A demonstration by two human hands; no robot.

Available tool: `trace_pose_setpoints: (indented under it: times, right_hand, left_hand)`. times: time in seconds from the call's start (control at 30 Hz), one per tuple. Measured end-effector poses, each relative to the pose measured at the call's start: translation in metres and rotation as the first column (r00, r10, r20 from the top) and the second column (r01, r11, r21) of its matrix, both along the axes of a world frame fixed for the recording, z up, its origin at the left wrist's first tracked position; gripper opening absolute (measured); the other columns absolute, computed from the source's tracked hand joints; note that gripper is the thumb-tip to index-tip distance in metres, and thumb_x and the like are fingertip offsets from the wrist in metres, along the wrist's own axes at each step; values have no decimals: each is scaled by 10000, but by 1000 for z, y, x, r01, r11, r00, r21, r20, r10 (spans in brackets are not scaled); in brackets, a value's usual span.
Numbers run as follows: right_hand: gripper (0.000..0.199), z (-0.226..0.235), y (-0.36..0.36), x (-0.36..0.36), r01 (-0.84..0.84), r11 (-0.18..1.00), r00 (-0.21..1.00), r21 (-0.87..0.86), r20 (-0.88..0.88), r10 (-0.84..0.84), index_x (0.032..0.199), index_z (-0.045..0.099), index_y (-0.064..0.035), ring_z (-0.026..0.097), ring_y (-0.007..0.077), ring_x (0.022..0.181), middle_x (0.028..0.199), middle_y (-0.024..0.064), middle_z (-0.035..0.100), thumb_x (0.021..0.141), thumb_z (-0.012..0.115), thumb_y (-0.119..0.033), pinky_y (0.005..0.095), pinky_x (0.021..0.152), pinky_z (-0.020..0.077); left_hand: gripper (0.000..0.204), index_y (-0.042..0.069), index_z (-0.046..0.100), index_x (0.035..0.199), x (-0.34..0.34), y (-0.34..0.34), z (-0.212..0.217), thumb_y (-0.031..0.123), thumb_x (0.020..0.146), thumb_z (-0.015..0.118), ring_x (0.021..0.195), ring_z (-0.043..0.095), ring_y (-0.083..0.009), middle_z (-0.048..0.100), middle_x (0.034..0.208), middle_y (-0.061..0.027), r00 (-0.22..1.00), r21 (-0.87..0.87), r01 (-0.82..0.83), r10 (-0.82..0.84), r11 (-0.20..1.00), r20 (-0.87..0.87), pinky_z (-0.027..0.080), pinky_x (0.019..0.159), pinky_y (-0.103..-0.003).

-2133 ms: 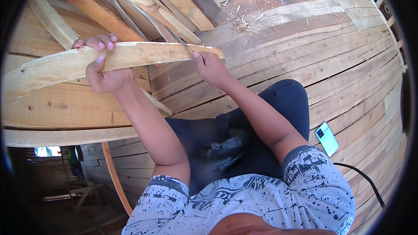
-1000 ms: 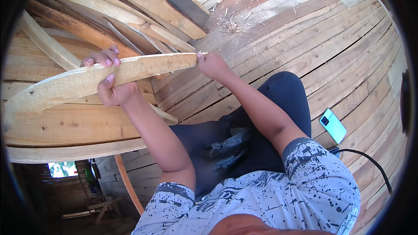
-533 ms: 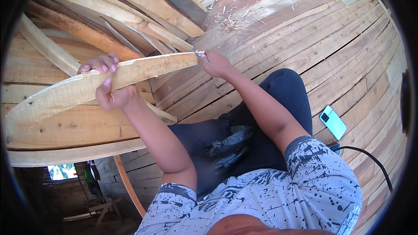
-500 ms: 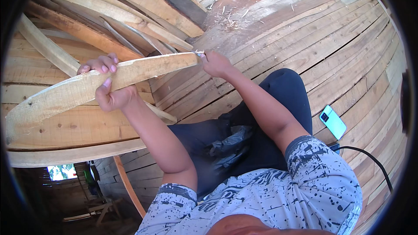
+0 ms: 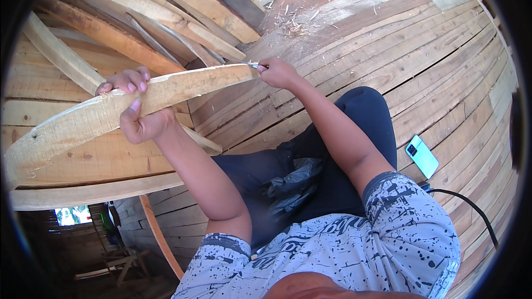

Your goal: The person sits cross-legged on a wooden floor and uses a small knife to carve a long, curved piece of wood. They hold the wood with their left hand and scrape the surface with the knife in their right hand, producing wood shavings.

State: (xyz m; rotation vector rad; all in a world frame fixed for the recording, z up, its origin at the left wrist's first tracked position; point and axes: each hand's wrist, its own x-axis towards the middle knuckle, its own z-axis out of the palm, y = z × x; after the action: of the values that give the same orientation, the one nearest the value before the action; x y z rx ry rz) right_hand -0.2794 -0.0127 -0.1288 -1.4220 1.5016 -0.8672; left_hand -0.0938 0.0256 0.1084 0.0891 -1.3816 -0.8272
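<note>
A long, curved wooden plank (image 5: 83, 117) slants across the left and middle of the view, its pale upper edge roughly cut. My left hand (image 5: 130, 99) grips it near the middle, fingers over the far edge and thumb on the near face. My right hand (image 5: 276, 73) is closed at the plank's narrow right end. A thin metal blade (image 5: 250, 65) pokes out of that fist and lies along the upper edge at the tip. My fingers hide the rest of the tool.
Curved timbers (image 5: 149, 14) lean beyond the plank at the upper left. Wood shavings (image 5: 296, 26) lie scattered on the plank floor (image 5: 354, 61). To my right are a light-blue phone (image 5: 423, 156) and a black cable (image 5: 471, 205). Dark plastic (image 5: 293, 182) rests on my lap.
My right hand has shifted slightly right and up at the plank's tip, and more of the blade shows. My left hand keeps its grip on the plank.
</note>
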Motion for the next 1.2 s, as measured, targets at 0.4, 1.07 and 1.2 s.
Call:
trace_pose_setpoints:
  times: [0.4,1.07,1.2]
  right_hand:
    - [206,5,6,2,103,971,928,-217,-331,-173,973,706,-125,657,371,836,854,163,685,882,571,-252,475,730,501]
    - [374,17,7,40,112,992,991,-53,-64,-115,885,633,38,621,461,744,758,267,636,990,455,-274,532,689,480]
    - [397,25,9,37,32,987,991,-160,-125,-52,874,633,32,623,463,757,770,270,640,999,430,-286,535,695,482]
  left_hand:
    - [521,109,486,1135,10,1,-4,86,615,501,759,498,-186,528,852,-58,999,-8,-35,35,999,4,412,786,-391]
    - [523,93,481,1075,3,-31,-35,550,878,643,819,524,-205,535,889,-66,768,156,-640,634,753,89,500,798,-423]
    - [446,73,495,1021,-1,-29,-37,481,912,637,770,517,-198,507,843,-61,663,211,-728,748,652,-28,490,720,-388]
